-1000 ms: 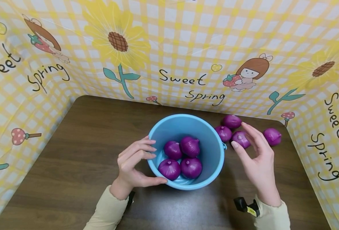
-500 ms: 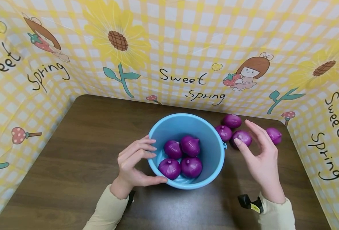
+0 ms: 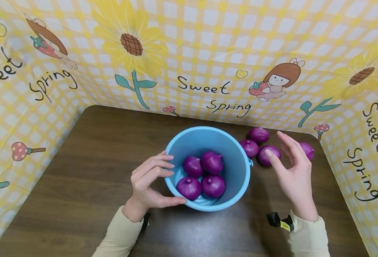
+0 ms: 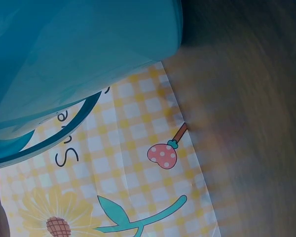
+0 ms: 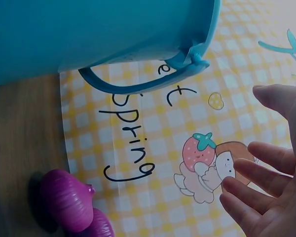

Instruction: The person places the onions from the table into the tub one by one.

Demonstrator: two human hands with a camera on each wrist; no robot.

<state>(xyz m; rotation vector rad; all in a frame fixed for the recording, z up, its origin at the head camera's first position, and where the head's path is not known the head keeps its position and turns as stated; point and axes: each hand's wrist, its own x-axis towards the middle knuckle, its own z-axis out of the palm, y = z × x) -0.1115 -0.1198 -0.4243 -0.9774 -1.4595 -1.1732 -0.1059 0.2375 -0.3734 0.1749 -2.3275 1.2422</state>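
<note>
A light blue bucket (image 3: 205,139) stands on the table with several purple onions (image 3: 192,188) lying inside. My left hand (image 3: 148,184) holds its left side, fingertips over the rim and thumb along the front edge. To the right of the bucket, my right hand (image 3: 295,176) hovers with thumb and fingers spread and nothing between them. Its thumb overlaps one loose onion (image 3: 265,159) in the head view. Two more onions, one by the rim (image 3: 249,148) and one behind (image 3: 259,135), lie close by. Another onion (image 3: 307,150) is partly hidden behind the right fingers.
The dark wooden table (image 3: 89,171) has checked yellow cloth walls (image 3: 202,43) at its back and sides. In the right wrist view, the bucket's handle (image 5: 133,88) hangs down outside its wall. A black wrist camera (image 3: 274,219) sits at the right sleeve.
My right hand has drifted to the right, away from the bucket, and now covers more of the far-right onion. The left hand and bucket stay put.
</note>
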